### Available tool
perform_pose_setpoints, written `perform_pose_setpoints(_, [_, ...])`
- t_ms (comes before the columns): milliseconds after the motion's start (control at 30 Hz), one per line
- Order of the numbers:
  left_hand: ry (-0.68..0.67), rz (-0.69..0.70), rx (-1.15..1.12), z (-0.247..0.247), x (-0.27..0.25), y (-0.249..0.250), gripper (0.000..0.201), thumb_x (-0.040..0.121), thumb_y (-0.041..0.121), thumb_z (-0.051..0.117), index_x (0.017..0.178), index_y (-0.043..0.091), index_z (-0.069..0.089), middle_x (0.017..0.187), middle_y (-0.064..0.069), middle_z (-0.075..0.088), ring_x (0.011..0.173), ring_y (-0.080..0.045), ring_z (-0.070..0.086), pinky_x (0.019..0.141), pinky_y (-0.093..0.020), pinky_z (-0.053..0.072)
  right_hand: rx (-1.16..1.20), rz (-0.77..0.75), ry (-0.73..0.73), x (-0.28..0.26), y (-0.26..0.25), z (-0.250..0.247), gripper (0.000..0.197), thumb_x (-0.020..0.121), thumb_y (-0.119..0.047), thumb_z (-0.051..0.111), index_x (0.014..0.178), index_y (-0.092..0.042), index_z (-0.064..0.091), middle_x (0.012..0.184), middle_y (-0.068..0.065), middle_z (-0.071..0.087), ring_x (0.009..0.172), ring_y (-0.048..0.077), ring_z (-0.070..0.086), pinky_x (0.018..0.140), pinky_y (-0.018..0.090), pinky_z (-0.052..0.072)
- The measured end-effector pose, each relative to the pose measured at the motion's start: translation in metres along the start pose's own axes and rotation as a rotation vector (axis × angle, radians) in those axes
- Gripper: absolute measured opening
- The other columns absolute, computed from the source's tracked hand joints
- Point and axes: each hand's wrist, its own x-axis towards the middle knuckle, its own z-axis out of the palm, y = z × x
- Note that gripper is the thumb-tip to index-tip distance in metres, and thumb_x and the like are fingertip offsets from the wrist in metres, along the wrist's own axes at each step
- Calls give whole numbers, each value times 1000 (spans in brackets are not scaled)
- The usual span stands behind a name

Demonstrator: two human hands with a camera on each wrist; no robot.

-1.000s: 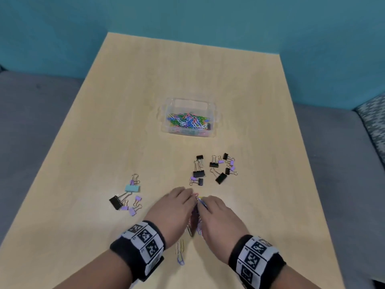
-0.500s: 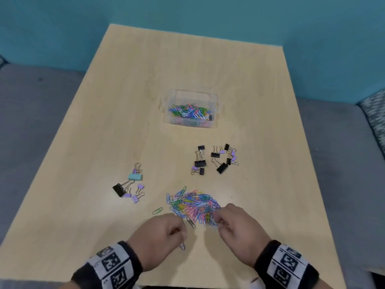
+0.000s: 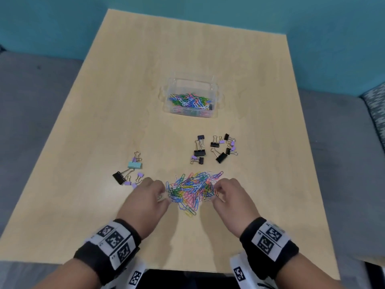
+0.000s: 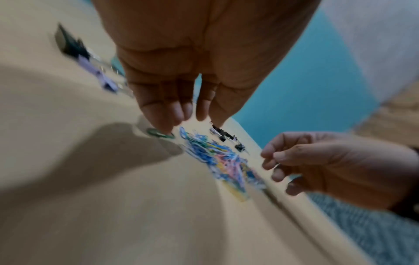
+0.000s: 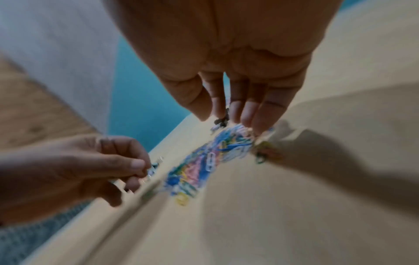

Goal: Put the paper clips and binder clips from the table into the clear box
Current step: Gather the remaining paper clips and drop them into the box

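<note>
— Nearest the table [image 3: 87, 142] edge: left hand [image 3: 145, 202] and right hand [image 3: 233, 200] flanking the paper clip pile [image 3: 192, 189], fingers curled.
— Pinching anything?
— Can't tell from above. Left wrist view: fingertips [image 4: 163, 116] hanging straight over a green clip [image 4: 161, 134]. Right wrist view: fingertips [image 5: 260, 118] brushing the pile's edge, blurred.
— Farther out?
— Binder clips [image 3: 214, 148] loose mid-table, more [image 3: 130, 172] at left. Beyond, clear box [image 3: 192, 84] holding clips.
</note>
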Motion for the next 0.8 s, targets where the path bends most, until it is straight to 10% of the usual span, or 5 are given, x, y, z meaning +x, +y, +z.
perform_pose_setpoints(200, [-58, 77, 218, 24, 1, 15, 81, 73, 46, 69, 140, 31, 26, 115, 3, 37, 104, -19, 37, 86, -31, 43, -313, -45, -10, 16, -7, 7, 75, 78, -46, 65, 141, -36, 26, 124, -2, 35, 110, 21, 32, 88, 31, 41])
perform_pose_setpoints(500, [-44, 138, 262, 39, 38, 41, 22, 86, 18, 51, 108, 20, 56, 107, -2, 43, 93, -21, 38, 76, -37, 47, -381, -201, -21, 31, -28, 20, 29, 86, -10, 51, 115, -16, 52, 114, 7, 45, 101, 26, 38, 75, 34, 43])
perform_pose_setpoints(800, [-44, 89, 144, 30, 48, 39, 19, 87, 10, 50, 99, 16, 64, 95, -2, 50, 80, -23, 54, 66, -33, 43, -428, -225, -123, 37, -32, 11, 28, 81, 4, 47, 100, -16, 45, 101, 6, 43, 85, 25, 39, 66, 32, 27])
